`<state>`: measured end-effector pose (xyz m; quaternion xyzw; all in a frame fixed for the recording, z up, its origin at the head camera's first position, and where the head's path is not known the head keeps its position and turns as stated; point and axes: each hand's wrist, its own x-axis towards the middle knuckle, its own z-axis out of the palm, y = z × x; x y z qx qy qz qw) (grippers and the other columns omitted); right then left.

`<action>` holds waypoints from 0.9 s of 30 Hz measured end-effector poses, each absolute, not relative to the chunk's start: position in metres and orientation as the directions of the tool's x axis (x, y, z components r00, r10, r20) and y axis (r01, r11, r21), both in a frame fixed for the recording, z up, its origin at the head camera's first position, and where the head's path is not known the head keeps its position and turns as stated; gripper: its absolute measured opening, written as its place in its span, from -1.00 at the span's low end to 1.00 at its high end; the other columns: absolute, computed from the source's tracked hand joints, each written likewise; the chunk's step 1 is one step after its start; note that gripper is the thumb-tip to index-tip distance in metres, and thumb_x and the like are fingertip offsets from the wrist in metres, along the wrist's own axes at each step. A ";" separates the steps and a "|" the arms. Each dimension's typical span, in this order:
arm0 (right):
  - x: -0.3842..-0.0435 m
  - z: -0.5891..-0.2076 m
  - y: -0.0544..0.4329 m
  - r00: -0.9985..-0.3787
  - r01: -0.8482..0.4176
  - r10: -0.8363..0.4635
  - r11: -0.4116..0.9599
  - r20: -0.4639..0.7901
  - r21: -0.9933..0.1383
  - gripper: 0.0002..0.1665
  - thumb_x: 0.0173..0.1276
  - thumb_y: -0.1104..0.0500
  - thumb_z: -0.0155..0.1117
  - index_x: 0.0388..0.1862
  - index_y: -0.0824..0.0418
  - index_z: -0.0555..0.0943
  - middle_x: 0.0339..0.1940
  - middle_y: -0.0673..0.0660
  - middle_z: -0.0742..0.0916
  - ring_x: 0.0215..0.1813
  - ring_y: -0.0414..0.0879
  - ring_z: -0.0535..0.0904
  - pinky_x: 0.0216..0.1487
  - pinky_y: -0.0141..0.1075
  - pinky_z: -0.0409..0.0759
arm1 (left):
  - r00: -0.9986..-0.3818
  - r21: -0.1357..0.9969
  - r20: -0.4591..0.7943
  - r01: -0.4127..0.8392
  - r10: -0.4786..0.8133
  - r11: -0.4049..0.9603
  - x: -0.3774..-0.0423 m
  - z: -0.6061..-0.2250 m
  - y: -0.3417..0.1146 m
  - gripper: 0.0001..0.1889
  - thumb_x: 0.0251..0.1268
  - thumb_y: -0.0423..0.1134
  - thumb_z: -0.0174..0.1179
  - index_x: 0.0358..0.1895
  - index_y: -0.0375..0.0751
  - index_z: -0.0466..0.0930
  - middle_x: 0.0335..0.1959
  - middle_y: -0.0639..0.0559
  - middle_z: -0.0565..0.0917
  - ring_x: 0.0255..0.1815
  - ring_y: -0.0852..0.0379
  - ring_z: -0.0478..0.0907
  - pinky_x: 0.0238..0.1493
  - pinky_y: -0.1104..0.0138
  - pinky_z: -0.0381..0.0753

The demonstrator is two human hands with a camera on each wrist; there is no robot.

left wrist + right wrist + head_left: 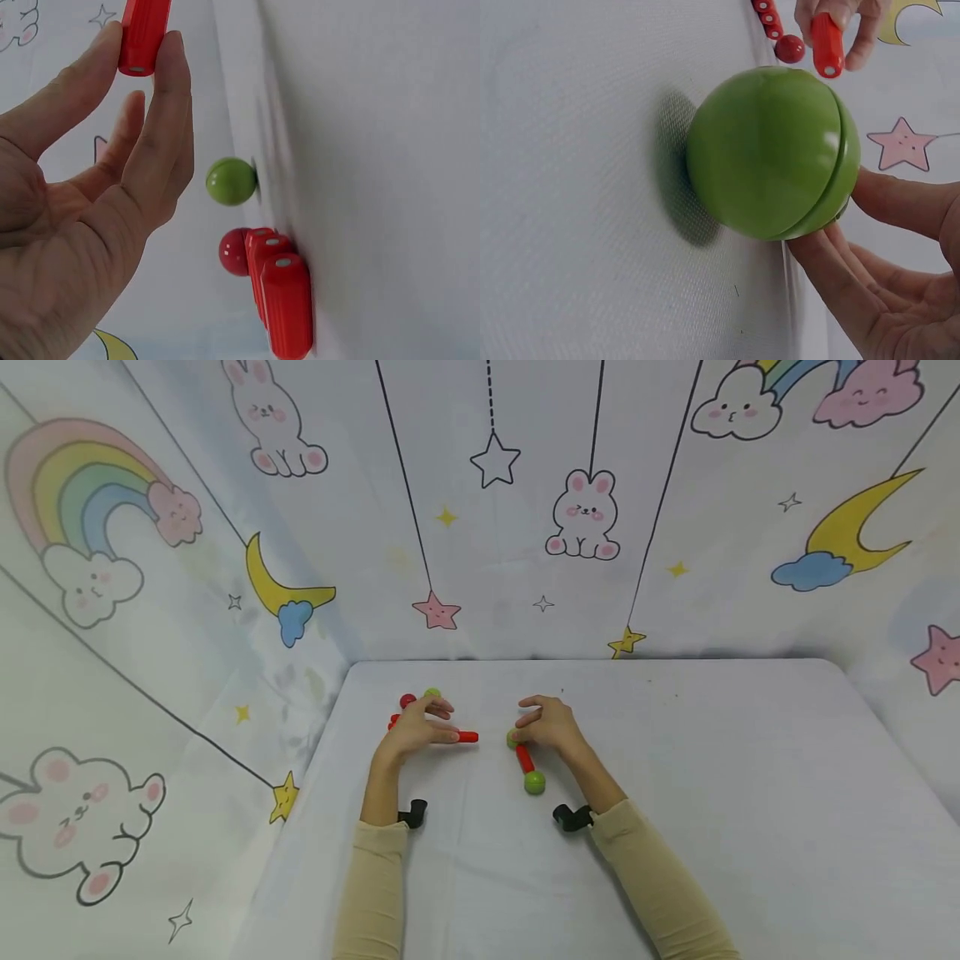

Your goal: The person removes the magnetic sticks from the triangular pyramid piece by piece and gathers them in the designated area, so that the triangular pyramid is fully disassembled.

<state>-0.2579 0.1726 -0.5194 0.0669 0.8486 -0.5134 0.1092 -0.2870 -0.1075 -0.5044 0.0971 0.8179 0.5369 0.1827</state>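
Observation:
My left hand (414,731) pinches a short red rod (468,737) between thumb and fingers. In the left wrist view the rod (144,37) shows a small grey disc in its end. My right hand (550,725) pinches a green ball (513,739) at the far end of another red rod (525,759). A second green ball (534,782) sits on that rod's near end. The right wrist view has this near ball (769,150) large in front, close over the white table, hiding the rod and much of the far ball.
Beyond my left hand lie a red ball (407,701) and a loose green ball (432,692). Several red rods (285,304) lie side by side next to the red ball (234,252). A patterned cloth wall (495,568) rises behind the white table (712,793).

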 end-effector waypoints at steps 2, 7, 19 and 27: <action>-0.258 -0.520 0.173 -0.969 0.216 -0.004 0.466 -0.246 -0.858 -0.20 0.16 0.24 0.63 0.40 0.23 0.56 -0.17 0.08 0.84 -0.14 -0.04 0.75 -0.05 -0.16 0.67 | -0.911 0.910 -0.195 -0.029 0.364 0.414 -0.287 -0.502 -0.115 -0.37 0.18 -0.36 0.53 0.30 -0.39 0.49 0.25 -0.36 0.55 0.01 -0.07 0.68 0.00 0.19 0.63; -0.258 -0.520 0.175 -0.973 0.196 -0.017 0.468 -0.231 -0.862 -0.21 0.18 0.25 0.63 0.39 0.26 0.55 -0.16 0.10 0.84 -0.17 -0.05 0.77 -0.02 -0.12 0.68 | -0.915 0.892 -0.190 -0.009 0.357 0.452 -0.288 -0.499 -0.137 -0.36 0.16 -0.32 0.54 0.30 -0.34 0.49 0.25 -0.34 0.56 0.02 -0.07 0.60 -0.17 0.17 0.62; -0.257 -0.517 0.172 -0.974 0.192 -0.019 0.470 -0.227 -0.861 -0.22 0.17 0.28 0.62 0.39 0.28 0.55 -0.16 0.13 0.83 -0.27 -0.09 0.77 -0.13 -0.20 0.70 | -0.926 0.849 -0.226 -0.035 0.302 0.526 -0.283 -0.499 -0.189 -0.43 0.21 -0.31 0.50 0.28 -0.27 0.51 0.16 -0.23 0.59 0.15 -0.17 0.53 0.03 0.18 0.61; -0.255 -0.515 0.171 -0.971 0.204 -0.017 0.463 -0.239 -0.863 -0.23 0.18 0.29 0.61 0.39 0.28 0.55 -0.16 0.13 0.83 -0.27 -0.08 0.77 -0.17 -0.23 0.71 | -0.929 0.837 -0.286 -0.123 0.233 0.533 -0.280 -0.505 -0.209 -0.41 0.28 -0.34 0.44 0.34 -0.33 0.45 0.24 -0.30 0.54 0.17 -0.16 0.54 0.02 0.28 0.67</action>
